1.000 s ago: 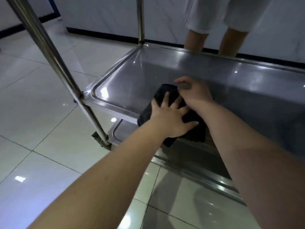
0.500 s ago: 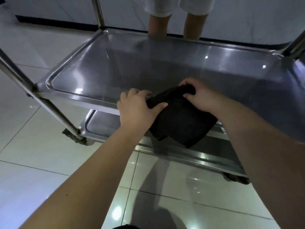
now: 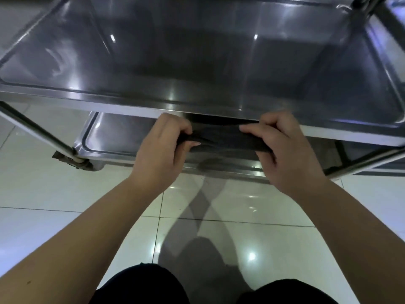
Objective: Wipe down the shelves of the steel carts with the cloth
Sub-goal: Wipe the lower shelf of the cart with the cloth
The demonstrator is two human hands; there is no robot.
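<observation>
A dark cloth point(image 3: 223, 139) is stretched flat between my two hands, just in front of and slightly below the near rim of the steel cart's upper shelf point(image 3: 197, 69). My left hand point(image 3: 162, 150) pinches the cloth's left end with curled fingers. My right hand point(image 3: 282, 150) grips its right end the same way. The lower shelf point(image 3: 114, 134) shows below, partly hidden by the cloth and hands.
Slanted steel legs point(image 3: 37, 130) run down to a caster point(image 3: 72, 160) at the left, and another leg point(image 3: 368, 163) crosses at the right. A second steel surface point(image 3: 394, 9) shows at the top right corner. Glossy white floor tiles point(image 3: 43, 216) lie all around. My dark-clothed knees point(image 3: 140, 284) are at the bottom.
The cloth has come off the upper shelf's front edge and is now pulled taut between both hands in front of the rim. The view has tilted down; the person behind the cart is out of sight.
</observation>
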